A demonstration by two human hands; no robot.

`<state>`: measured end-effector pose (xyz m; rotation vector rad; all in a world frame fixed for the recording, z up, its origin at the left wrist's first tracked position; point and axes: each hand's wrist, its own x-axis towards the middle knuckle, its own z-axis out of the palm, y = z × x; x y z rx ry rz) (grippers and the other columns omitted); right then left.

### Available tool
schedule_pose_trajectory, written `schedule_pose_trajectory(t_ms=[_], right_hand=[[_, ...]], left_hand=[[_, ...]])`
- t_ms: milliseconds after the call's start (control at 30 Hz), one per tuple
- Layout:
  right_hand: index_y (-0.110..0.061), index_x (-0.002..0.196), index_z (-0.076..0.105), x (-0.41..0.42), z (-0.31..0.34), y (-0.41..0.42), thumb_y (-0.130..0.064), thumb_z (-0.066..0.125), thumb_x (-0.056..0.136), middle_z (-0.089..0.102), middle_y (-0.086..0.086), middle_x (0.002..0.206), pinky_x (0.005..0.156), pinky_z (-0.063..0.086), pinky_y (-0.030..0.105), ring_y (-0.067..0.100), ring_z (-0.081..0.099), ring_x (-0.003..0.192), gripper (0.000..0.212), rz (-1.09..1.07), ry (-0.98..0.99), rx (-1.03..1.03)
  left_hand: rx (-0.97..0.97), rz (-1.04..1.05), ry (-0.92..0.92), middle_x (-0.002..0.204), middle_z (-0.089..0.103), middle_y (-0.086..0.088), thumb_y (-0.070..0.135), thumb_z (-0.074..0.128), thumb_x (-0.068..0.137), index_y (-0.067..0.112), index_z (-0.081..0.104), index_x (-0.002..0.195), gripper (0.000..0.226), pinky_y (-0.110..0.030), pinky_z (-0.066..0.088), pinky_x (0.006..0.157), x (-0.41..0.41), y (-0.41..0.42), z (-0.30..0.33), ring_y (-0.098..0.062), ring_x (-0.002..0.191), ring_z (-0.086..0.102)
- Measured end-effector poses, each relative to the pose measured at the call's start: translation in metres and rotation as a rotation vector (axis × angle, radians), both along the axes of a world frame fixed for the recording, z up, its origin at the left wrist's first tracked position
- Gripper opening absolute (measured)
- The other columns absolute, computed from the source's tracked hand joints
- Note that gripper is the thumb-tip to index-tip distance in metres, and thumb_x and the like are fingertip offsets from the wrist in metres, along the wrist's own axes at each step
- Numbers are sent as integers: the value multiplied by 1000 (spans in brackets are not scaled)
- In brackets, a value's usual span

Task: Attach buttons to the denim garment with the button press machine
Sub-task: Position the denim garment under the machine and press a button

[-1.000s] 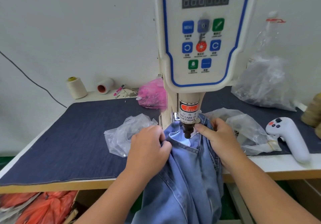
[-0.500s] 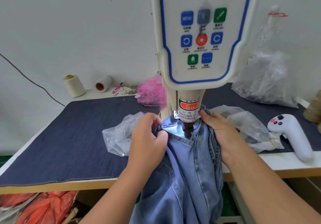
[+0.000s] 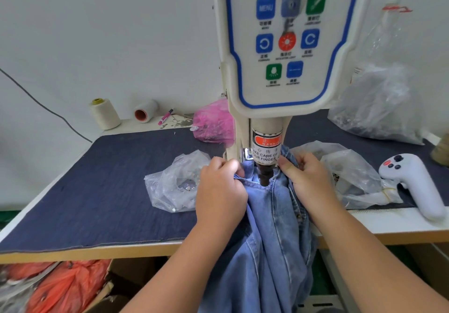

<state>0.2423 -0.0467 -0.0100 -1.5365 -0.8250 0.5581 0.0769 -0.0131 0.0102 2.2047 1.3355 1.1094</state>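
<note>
1. We see the denim garment point(image 3: 267, 235) at the centre of the frame, its top edge tucked under the press head point(image 3: 265, 176) of the button press machine point(image 3: 281, 45) and the rest hanging over the front edge of the bench point(image 3: 97, 191).
2. Our left hand point(image 3: 220, 191) sits just left of the press head, fingers point(image 3: 226, 167) curled and pinching a fold of the denim.
3. Our right hand point(image 3: 307, 179) sits just right of it, thumb pressed on the cloth and fingers bunched round the edge.
4. The relation that matters: the press point lies between the two hands, the garment's long axis running from the head down toward the bottom of the frame. Both thumbs are about equally near, and close to the punch.
5. We judge the cloth is being stretched flat for a stroke; whether a button sits beneath we cannot tell.
</note>
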Motion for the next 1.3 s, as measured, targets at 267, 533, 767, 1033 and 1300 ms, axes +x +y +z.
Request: schedule_pose_trajectory(t_ms=[267,533,767,1033,1300], right_hand=[[-14,103,58,-1,2,-26,-30,88,44,76,6,87,62,57,30,23,74,78,68,372,414,22],[-18,94,64,-3,1,-26,10,63,75,73,4,77,54,54,27,16,70,66,34,209,235,21],[-14,97,67,-10,12,-10,15,53,77,74,10,75,50,54,29,23,71,63,38,183,442,63],[-25,83,57,-5,5,-16,-4,61,77,64,-7,68,57,39,27,13,62,66,22,57,-40,-117],[-22,106,63,-14,-3,-28,-50,79,58,76,-3,95,69,56,25,14,73,86,58,280,202,34]], left_hand=[[-30,36,68,88,43,2,-9,43,75,22,48,78,31,-34,29,70,2,2,-5,-28,92,43],[-25,-158,-163,97,52,12,0,39,70,15,68,77,34,-32,42,86,-11,-6,-8,-20,99,51],[-55,-186,-58,93,53,10,18,66,88,23,61,81,10,-24,40,80,-21,-1,-9,-11,92,51],[-231,-133,-103,88,50,6,16,59,84,32,52,70,23,-16,33,72,-8,1,-4,-8,87,48],[-204,-17,-105,81,48,5,30,46,67,20,45,62,12,-32,40,72,-3,-6,-7,-19,83,48]])
